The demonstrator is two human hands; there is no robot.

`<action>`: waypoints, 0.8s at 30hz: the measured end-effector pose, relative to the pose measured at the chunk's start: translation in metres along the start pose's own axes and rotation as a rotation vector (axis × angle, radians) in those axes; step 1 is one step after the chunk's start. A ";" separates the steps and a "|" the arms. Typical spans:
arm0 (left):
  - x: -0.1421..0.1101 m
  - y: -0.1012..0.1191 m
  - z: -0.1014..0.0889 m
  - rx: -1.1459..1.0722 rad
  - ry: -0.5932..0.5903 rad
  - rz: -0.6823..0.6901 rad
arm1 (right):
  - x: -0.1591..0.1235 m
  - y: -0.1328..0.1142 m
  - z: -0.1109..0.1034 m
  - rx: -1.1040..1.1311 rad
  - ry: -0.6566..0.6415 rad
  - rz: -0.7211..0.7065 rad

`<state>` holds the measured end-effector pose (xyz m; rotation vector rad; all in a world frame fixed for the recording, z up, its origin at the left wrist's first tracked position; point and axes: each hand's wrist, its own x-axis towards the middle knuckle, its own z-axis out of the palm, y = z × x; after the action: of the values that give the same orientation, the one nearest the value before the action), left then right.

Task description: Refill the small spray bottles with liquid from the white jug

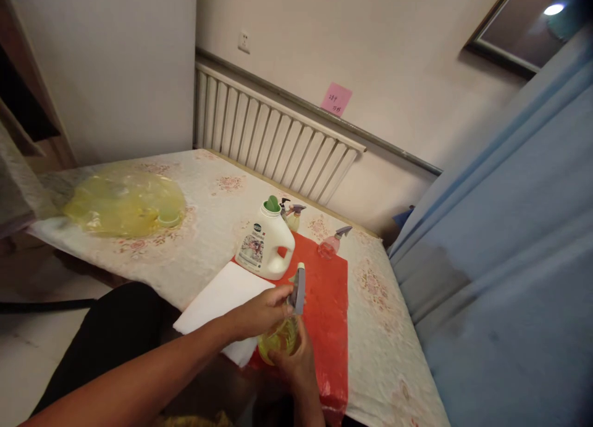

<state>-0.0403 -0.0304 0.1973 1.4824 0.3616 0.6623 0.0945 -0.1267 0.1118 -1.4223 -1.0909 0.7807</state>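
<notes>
A clear spray bottle (pixel 278 342) with yellow liquid and a grey trigger head stands between my two hands over the front of a red sheet. My left hand (pixel 262 312) is closed round the trigger head and neck. Lower down, my right hand (pixel 299 358) wraps round the bottle's body from the right. Just beyond them, a large cream jug (pixel 264 245) with a handle and a printed label sits upright, its green spout uncovered. White paper (pixel 227 297) lies beside my left forearm, partly hidden by it.
The red sheet (pixel 331 316) covers part of the flowered tablecloth (pixel 384 328). A pink spray bottle (pixel 328 246) and a pale yellow spray bottle (pixel 293 220) stand behind. A yellow plastic bag (pixel 120 201) with a green cap (pixel 168 219) lies left. A blue curtain (pixel 504 248) hangs right.
</notes>
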 end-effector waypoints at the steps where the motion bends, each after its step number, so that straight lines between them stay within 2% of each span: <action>1: 0.000 0.000 -0.001 -0.025 -0.020 -0.022 | 0.000 -0.001 0.000 -0.003 -0.003 -0.001; 7: 0.003 0.002 0.002 -0.140 0.032 -0.053 | -0.002 -0.010 0.001 -0.023 0.005 0.029; 10: 0.004 0.007 0.008 -0.182 0.090 -0.017 | -0.003 -0.012 0.004 -0.042 0.020 0.011; 13: 0.005 0.014 0.010 -0.126 0.157 0.042 | -0.005 -0.008 0.008 -0.061 0.022 0.004; 19: 0.009 0.021 0.004 -0.197 0.205 0.074 | -0.006 0.005 0.011 -0.060 0.070 0.003; 24: 0.010 0.026 -0.006 -0.234 0.271 0.039 | -0.004 0.003 0.008 -0.078 0.073 0.037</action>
<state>-0.0407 -0.0211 0.2243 1.1818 0.4475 0.9097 0.0861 -0.1272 0.1073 -1.5291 -1.0514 0.7137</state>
